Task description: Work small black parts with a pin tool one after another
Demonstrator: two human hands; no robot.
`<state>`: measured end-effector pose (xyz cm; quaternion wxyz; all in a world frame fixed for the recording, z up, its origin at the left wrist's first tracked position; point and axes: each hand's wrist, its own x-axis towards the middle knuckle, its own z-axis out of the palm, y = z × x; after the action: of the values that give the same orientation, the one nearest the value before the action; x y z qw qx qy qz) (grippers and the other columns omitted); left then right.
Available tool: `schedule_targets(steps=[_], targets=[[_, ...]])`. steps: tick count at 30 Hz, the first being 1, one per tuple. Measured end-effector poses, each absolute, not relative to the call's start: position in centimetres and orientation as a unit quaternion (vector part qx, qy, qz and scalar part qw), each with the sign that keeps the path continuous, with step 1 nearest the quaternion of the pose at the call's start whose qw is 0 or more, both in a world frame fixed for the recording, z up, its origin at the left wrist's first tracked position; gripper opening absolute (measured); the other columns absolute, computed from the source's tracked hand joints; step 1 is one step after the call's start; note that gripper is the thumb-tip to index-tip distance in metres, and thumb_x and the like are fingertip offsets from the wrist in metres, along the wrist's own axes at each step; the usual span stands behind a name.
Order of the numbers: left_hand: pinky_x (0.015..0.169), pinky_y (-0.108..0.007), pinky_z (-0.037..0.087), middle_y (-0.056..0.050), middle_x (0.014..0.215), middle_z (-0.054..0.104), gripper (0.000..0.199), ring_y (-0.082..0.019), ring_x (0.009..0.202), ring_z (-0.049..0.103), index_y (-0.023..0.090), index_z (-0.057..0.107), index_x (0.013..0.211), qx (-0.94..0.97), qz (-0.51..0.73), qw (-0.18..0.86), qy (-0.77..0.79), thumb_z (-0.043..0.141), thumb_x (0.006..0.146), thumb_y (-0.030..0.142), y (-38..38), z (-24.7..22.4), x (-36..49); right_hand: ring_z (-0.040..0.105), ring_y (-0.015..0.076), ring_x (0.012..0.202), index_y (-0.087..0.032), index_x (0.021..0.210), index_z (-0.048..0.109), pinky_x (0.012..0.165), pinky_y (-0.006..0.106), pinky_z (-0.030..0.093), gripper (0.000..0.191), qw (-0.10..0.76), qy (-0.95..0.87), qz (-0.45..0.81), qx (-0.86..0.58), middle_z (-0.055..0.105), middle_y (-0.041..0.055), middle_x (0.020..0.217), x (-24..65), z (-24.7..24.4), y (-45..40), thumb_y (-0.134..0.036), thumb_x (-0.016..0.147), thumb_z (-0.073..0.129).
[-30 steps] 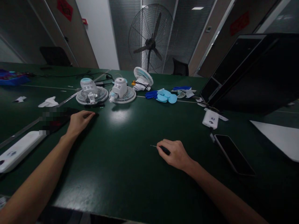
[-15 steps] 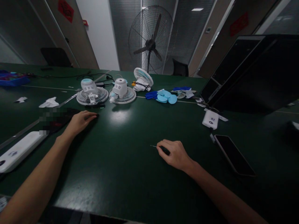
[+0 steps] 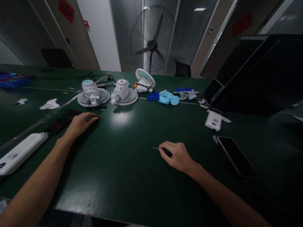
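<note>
Screwdriver (image 3: pixel 168 152) gripped in my right hand (image 3: pixel 176 155), left hand (image 3: pixel 80 123) loosely open; green table (image 3: pixel 132 176), standing fan (image 3: pixel 152 45) beyond; pale sheet (image 3: pixel 297 118) mostly gone at right.

The single view looks from the person's head, above the near side of the green table (image 3: pixel 127 164), facing forward and angled down across it. The left hand (image 3: pixel 80 123) and right hand (image 3: pixel 176 155) sit fairly near the camera; the pedestal fan (image 3: pixel 152 45) stands well beyond the table, near the top.
</note>
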<state>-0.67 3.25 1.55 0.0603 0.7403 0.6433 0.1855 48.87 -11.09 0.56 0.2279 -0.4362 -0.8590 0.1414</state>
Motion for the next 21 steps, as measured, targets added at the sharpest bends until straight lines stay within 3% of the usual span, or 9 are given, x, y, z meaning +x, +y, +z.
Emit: schedule_targets(steps=[12, 17, 21], targets=[[0.083, -0.027, 0.044, -0.008, 0.113, 0.075, 0.080, -0.023, 0.095, 0.063, 0.012, 0.072, 0.119, 0.699, 0.230, 0.155, 0.660, 0.061, 0.079, 0.080, 3.9, 0.7, -1.4, 0.065, 0.0146, 0.071, -0.020, 0.104, 0.070, 0.068, 0.028, 0.048, 0.016, 0.224, -0.855, 0.148, -0.443, 0.072, 0.0023, 0.089, 48.9, 0.3, -11.0, -0.027, 0.102, 0.055], [0.092, -0.028, 0.044, -0.010, 0.125, 0.071, 0.072, -0.024, 0.108, 0.063, 0.011, 0.073, 0.115, 0.700, 0.289, 0.173, 0.630, 0.068, 0.079, 0.073, 3.8, 0.6, -1.1, 0.065, 0.0146, 0.072, -0.020, 0.103, 0.069, 0.068, 0.028, 0.048, 0.016, 0.229, -0.856, 0.146, -0.439, 0.072, 0.0025, 0.089, 49.0, 0.2, -11.0, -0.027, 0.102, 0.055], [0.092, -0.027, 0.044, -0.007, 0.120, 0.074, 0.071, -0.023, 0.102, 0.064, 0.012, 0.073, 0.119, 0.694, 0.275, 0.197, 0.635, 0.069, 0.080, 0.071, 3.7, 0.7, -0.8, 0.065, 0.0146, 0.073, -0.020, 0.104, 0.069, 0.069, 0.028, 0.047, 0.015, 0.225, -0.854, 0.149, -0.445, 0.071, 0.0021, 0.089, 49.0, 0.4, -11.1, -0.026, 0.102, 0.055]])
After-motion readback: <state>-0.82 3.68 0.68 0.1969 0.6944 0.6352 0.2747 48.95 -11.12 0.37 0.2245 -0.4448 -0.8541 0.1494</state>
